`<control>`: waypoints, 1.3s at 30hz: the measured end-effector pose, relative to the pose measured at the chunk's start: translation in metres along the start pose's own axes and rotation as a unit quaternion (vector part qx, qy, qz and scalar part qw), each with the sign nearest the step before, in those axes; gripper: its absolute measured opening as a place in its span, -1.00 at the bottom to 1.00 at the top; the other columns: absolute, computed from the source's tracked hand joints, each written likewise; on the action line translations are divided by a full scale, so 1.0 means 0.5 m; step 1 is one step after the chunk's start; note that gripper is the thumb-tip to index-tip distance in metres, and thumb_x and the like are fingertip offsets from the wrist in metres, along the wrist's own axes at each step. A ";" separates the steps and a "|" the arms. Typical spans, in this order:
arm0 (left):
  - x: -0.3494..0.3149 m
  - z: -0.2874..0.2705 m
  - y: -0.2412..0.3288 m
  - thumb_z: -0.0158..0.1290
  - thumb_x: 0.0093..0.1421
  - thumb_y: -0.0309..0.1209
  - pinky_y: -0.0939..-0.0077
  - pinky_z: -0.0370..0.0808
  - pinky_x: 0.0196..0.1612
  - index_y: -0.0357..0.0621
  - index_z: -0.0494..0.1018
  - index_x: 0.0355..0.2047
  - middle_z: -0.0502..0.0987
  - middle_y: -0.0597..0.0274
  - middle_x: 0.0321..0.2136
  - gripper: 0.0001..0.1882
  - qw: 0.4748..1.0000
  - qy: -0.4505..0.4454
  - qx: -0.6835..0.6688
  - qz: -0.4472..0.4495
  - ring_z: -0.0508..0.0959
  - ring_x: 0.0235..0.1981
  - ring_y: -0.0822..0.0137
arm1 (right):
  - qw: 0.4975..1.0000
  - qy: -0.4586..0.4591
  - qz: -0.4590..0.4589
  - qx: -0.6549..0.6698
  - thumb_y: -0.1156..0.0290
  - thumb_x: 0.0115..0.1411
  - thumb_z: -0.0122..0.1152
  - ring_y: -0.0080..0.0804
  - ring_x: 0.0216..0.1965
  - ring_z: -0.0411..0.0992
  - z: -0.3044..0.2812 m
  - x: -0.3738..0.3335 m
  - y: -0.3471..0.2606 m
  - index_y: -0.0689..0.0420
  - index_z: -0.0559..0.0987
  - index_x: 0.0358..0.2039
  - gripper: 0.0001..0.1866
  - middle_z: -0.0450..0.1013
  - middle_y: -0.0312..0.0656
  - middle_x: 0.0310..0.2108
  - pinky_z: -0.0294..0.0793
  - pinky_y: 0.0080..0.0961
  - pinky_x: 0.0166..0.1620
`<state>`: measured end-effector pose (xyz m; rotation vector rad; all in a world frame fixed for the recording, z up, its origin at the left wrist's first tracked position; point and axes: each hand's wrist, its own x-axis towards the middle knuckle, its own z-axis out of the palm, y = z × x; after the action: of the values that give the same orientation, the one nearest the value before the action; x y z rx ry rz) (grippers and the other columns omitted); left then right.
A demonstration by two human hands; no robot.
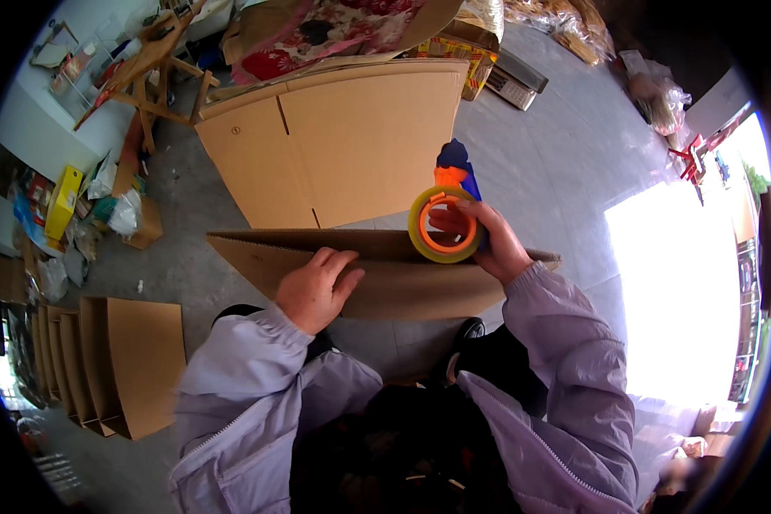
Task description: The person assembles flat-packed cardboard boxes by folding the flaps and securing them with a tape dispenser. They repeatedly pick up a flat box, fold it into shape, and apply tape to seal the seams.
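A partly flattened cardboard box stands before me, its long top edges a little apart. My left hand is at its near top edge, left of the middle, fingers bent over the edge and thumb on the near side. In my right hand is a tape dispenser with an orange and blue body and a roll of yellowish tape on an orange hub. It is held just above the box's right part, and the roll hides some of the edge there. Part of the dispenser's handle is hidden by my fingers.
Beyond the box, large flat cardboard sheets lean on a pile covered with red floral cloth. Several open cartons stand nested at the left. Farther left are a yellow box and plastic bags. A wooden trestle stands at the back left.
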<state>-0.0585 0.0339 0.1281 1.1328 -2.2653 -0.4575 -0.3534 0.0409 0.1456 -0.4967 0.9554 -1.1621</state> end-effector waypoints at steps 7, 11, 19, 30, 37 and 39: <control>-0.083 -0.022 0.043 0.16 0.15 -0.36 0.35 0.41 -0.52 -0.17 0.48 -0.51 0.50 0.20 -0.48 -0.82 0.999 -0.014 -0.028 -0.030 0.52 -0.54 0.10 | 0.989 0.042 -0.107 -0.091 0.25 0.15 0.22 -0.36 -0.02 0.38 -0.046 0.028 -0.020 0.34 0.35 -0.01 -0.49 0.39 -0.10 -0.12 0.50 -0.32 -0.05; -0.142 -0.078 0.039 0.19 0.12 -0.38 0.41 0.39 -0.56 -0.19 0.47 -0.57 0.48 0.22 -0.50 -0.80 0.998 0.028 -0.014 -0.061 0.49 -0.61 0.15 | 0.974 0.104 -0.180 -0.095 0.25 0.14 0.24 -0.34 0.02 0.35 -0.095 0.032 -0.076 0.35 0.36 -0.01 -0.47 0.38 -0.10 -0.10 0.50 -0.30 -0.07; -0.158 -0.110 -0.038 0.12 0.01 -0.47 0.37 0.51 -0.31 -0.12 0.44 -0.14 0.35 0.11 0.08 -0.65 0.981 0.069 0.078 -0.163 0.58 -0.41 0.16 | 0.979 0.103 -0.172 -0.045 0.26 0.16 0.24 -0.22 0.07 0.37 -0.097 -0.079 -0.023 0.39 0.29 0.05 -0.41 0.37 -0.03 -0.02 0.50 -0.27 -0.01; -0.116 -0.068 -0.247 -0.02 -0.05 -0.55 0.16 0.46 -0.04 -0.05 -0.13 0.36 0.51 -0.25 -0.12 -0.07 0.956 -0.071 -0.070 -0.277 0.54 -0.10 -0.15 | 0.967 0.111 -0.219 0.062 0.21 0.25 0.00 -0.15 0.02 0.44 -0.184 -0.250 0.074 0.31 0.35 0.11 -0.49 0.43 0.02 0.01 0.44 -0.28 0.08; 0.001 0.005 -0.051 -0.08 -0.02 -0.53 0.01 0.47 -0.14 -0.18 -0.25 0.36 0.27 -0.23 0.15 -0.07 0.921 -0.265 0.148 -0.246 0.53 -0.19 -0.22 | 0.920 0.189 -0.286 0.192 0.17 0.26 0.06 -0.44 -0.26 0.45 -0.174 -0.209 0.053 0.23 0.47 -0.08 -0.60 0.48 -0.20 -0.31 0.46 -0.50 -0.11; 0.034 0.044 -0.050 -0.08 -0.01 -0.53 0.01 0.48 -0.15 -0.25 -0.25 0.35 0.13 -0.23 0.25 -0.08 0.920 -0.261 0.181 -0.229 0.54 -0.21 -0.22 | 0.927 0.197 -0.297 0.113 0.19 0.25 0.09 -0.48 -0.30 0.42 -0.208 -0.167 0.043 0.26 0.48 -0.09 -0.61 0.47 -0.22 -0.35 0.44 -0.52 -0.15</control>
<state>-0.0649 0.0065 0.1034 1.9466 -2.5964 -0.5895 -0.4360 0.1396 0.1049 -0.3788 1.0213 -1.9535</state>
